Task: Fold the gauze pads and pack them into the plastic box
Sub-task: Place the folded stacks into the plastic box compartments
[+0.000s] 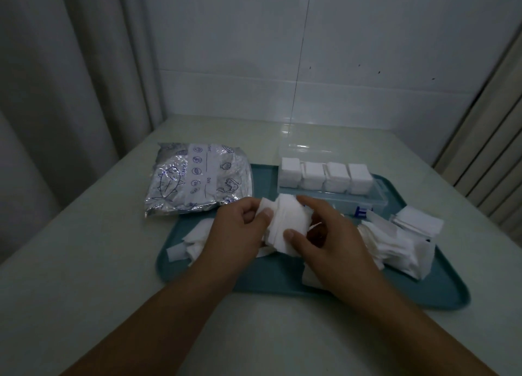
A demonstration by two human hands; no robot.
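Both hands, left hand & right hand, pinch a white square gauze pad mid-fold; next, prob. crease it flat, then slot into clear plastic box.

Both forearms bare, extended from lower frame edge toward centre, converging. Left hand held left of centre, back turned up, fingers curled, thumb pressed down near frame centre. Right hand held right of centre, back turned up, index finger stretched toward upper left, thumb tip pressed low at centre. Hands held close together, thumbs near each other.
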